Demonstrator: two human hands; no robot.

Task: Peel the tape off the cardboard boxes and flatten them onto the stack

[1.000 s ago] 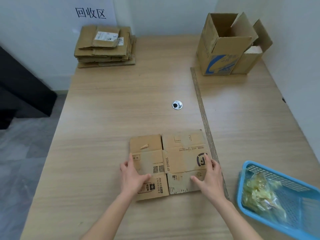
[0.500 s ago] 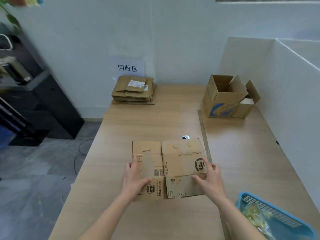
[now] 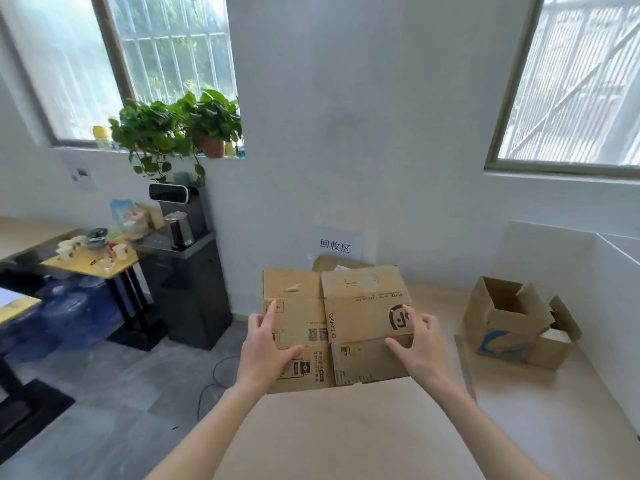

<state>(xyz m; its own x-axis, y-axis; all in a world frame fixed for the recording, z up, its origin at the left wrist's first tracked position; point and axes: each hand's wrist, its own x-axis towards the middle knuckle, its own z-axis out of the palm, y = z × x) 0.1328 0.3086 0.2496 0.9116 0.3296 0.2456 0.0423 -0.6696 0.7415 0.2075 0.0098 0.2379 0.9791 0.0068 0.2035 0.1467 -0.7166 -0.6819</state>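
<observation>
A flattened brown cardboard box [image 3: 346, 306] with black SF Express print hangs above the far part of the wooden table [image 3: 346, 431]. My left hand [image 3: 265, 351] grips its left edge, thumb and forefinger lying on top. On the right edge, my right hand [image 3: 417, 344] holds it the same way. Just behind the box, a corner of the stack of flattened cardboard [image 3: 334, 262] peeks out below the paper wall sign [image 3: 341, 245]; the rest of the stack is hidden.
Two open cardboard boxes [image 3: 509, 327] stand together at the table's right side, against a white partition [image 3: 609, 289]. Left of the table the floor drops away, with a black water dispenser [image 3: 188, 271], water jugs and a small yellow table.
The flattened box has been lifted off the table and carried toward the back wall and the stack. Both hands went from lying on it to gripping its edges. The view tilted up.
</observation>
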